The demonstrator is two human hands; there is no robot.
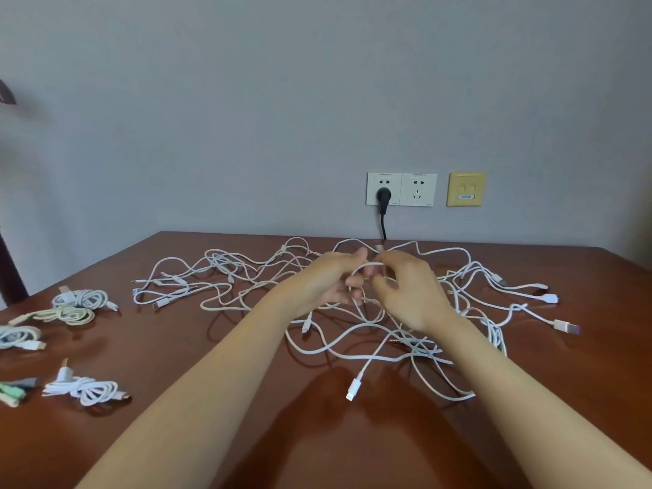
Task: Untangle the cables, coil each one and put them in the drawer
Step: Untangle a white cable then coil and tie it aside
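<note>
Left hand (pixel 328 282) and right hand (pixel 411 294), fingers (pixel 354 280) curled, pinch one white cable (pixel 370 264) above the tangle (pixel 416 347) on the worktop (pixel 317 439); best to lift crossings free slowly, not tug.

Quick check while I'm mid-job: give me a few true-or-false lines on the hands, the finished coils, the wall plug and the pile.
1. The left hand and the right hand both hold a white cable above the tangle. True.
2. The finished coils lie at the person's right. False: the coiled cables lie on the left of the table.
3. A black plug sits in a wall socket. True.
4. Every cable is coiled. False: the tangle lies loose across the middle.
</note>
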